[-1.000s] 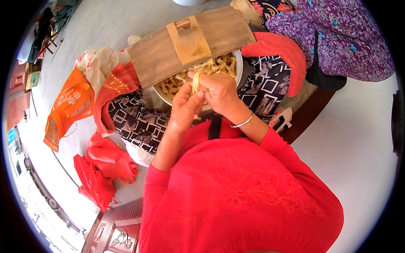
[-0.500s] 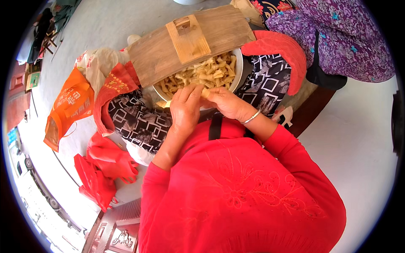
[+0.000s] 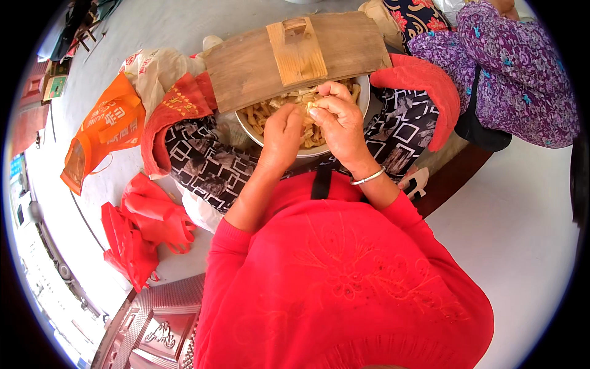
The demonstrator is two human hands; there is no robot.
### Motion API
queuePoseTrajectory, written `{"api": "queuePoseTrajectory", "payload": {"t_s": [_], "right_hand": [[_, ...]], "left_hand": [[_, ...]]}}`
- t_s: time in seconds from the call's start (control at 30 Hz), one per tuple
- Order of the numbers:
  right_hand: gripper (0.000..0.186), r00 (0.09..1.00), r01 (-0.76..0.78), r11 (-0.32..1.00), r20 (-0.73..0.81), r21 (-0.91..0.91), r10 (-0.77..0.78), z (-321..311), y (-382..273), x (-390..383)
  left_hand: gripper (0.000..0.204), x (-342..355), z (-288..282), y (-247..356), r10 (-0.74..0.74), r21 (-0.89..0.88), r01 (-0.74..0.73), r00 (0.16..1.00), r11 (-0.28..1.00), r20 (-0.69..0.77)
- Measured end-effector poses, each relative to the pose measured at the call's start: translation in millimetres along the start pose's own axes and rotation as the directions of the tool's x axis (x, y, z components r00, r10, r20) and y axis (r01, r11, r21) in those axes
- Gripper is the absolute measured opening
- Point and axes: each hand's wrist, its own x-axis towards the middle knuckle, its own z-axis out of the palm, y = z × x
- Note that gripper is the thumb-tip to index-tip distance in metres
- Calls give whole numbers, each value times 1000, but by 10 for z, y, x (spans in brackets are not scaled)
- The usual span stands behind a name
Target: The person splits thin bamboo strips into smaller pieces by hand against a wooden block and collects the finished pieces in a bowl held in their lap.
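A round metal basin [image 3: 364,98] sits between my knees, full of pale yellow-brown strips [image 3: 314,136] that look like cut vegetable. Above the strips, my right hand [image 3: 344,128] pinches a small pale yellow strip [image 3: 311,106] between thumb and fingers. My left hand [image 3: 283,140] is closed against the same strip from the other side, its fingertips partly hidden. Across the far part of the basin lies a wide wooden board [image 3: 239,71] with a lighter slotted wooden block [image 3: 298,55] fixed on it. Both hands are just on the near side of this board.
Red padded cloths [image 3: 418,77] lie by both knees. To the left are an orange bag [image 3: 107,126], a pale plastic bag [image 3: 161,71] and red bags [image 3: 147,221] on the floor. A person in purple patterned clothing [image 3: 522,80] sits close at the right. A brown embossed panel [image 3: 163,326] stands lower left.
Both hands have risen from the basin's near rim to over the strips. My right hand has turned upward, and the longer yellow piece no longer sticks out beside my left hand.
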Motion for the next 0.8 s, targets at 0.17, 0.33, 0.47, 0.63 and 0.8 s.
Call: {"api": "queuePoseTrajectory", "payload": {"t_s": [0.17, 0.33, 0.47, 0.63, 0.8], "right_hand": [[8, 990, -106, 970, -67, 217, 123, -130, 150, 119], [36, 969, -185, 943, -110, 278, 223, -335, 28, 264], [39, 968, 221, 929, 183, -296, -172, -430, -62, 426], [21, 833, -263, 963, 489, -62, 258, -414, -121, 529], [7, 826, -435, 890, 452, 134, 336, -435, -38, 643]], "left_hand": [[28, -294, -122, -52, -67, -28, 74, 982, 997, 179], [10, -229, -242, 136, 430, 732, -395, 890, 554, 155], [13, -94, -256, 268, 594, 778, -555, 744, 296, 305], [11, 87, -253, 386, 586, 735, -612, 722, 294, 367], [21, 324, -352, 344, 100, 326, -186, 960, 927, 263]]}}
